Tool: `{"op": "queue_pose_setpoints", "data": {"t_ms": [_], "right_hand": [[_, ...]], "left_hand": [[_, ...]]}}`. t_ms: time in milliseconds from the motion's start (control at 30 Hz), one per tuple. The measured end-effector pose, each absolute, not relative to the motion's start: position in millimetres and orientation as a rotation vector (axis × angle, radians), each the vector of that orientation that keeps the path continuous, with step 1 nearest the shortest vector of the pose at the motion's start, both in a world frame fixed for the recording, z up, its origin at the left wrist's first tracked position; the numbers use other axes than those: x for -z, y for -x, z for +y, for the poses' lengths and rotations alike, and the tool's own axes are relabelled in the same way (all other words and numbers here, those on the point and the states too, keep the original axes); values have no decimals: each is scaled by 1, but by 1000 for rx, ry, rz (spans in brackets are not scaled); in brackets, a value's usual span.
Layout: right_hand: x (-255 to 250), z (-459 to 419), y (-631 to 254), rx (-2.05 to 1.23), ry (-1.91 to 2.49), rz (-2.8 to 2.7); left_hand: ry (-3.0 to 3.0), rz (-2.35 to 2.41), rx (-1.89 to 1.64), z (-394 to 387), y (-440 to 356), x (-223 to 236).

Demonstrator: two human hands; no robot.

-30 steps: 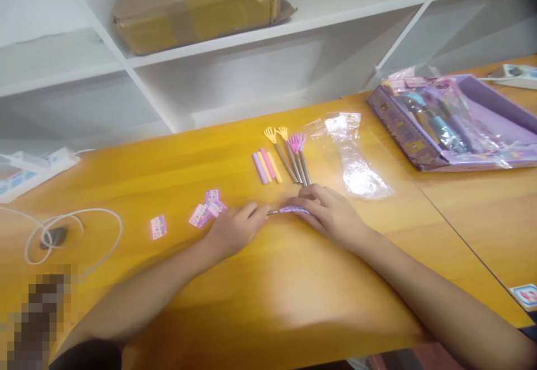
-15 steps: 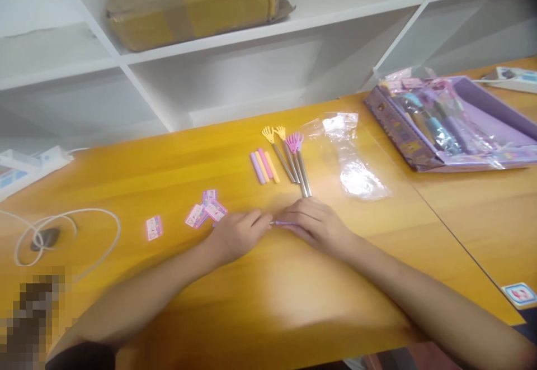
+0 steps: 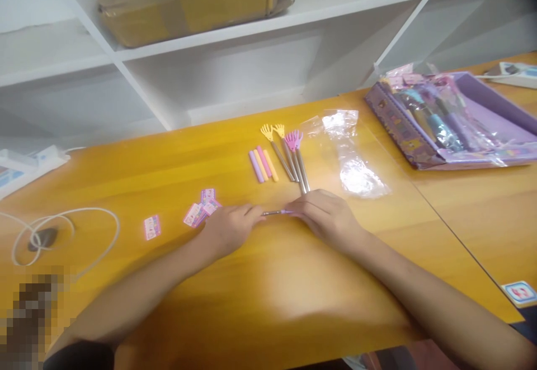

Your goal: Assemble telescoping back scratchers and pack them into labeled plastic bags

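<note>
"What lies around the hands?"

"The table [image 3: 251, 286] is under them. The tray [image 3: 489, 107] is beyond the right hand [image 3: 329, 216], toward its right, and one clear bag [image 3: 361, 177] lies nearer."

"And the hands?"

"The left hand [image 3: 230, 227] and the right hand are closed, with fingers grasping the rod [image 3: 273, 212] between them."

"Which other things?"

"The scratchers [image 3: 291, 142] lie beyond the right hand. Four tubes [image 3: 260, 163] lie beyond the gap between the hands. The cards [image 3: 195, 214] are beside the left hand."
</note>
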State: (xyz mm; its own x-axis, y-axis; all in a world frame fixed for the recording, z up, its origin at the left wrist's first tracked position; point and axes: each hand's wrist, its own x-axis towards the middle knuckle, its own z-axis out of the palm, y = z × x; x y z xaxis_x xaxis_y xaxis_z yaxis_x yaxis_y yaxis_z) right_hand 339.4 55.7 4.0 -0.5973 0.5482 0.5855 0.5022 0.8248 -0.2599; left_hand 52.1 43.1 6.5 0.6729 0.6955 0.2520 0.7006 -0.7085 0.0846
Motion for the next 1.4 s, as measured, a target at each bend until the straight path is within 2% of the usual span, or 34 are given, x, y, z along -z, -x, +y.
{"op": "queue_pose_setpoints", "data": {"t_ms": [167,400,567,767,967,1167,1400], "right_hand": [[-13,64,-357,-23,811,-2272],[-16,92,-405,208,1029,-2079],[-17,110,-442,424,1165,-1936],[-17,122,-498,509,1348,-1751],[-2,131,-512,352,1656,-1682],[11,131,-497,286,1558,-1691],[14,131,-497,214,1649,-1562]], "left_hand": [[2807,-1212,309,57,-41,-18],[2725,-1527,16,94,-2,-52],[2439,-1510,83,117,51,-78],[2263,-1608,192,135,125,-94],[2345,-1766,268,144,137,-75],[2224,-1851,324,142,129,-76],[2081,-1964,423,141,137,-85]]}}
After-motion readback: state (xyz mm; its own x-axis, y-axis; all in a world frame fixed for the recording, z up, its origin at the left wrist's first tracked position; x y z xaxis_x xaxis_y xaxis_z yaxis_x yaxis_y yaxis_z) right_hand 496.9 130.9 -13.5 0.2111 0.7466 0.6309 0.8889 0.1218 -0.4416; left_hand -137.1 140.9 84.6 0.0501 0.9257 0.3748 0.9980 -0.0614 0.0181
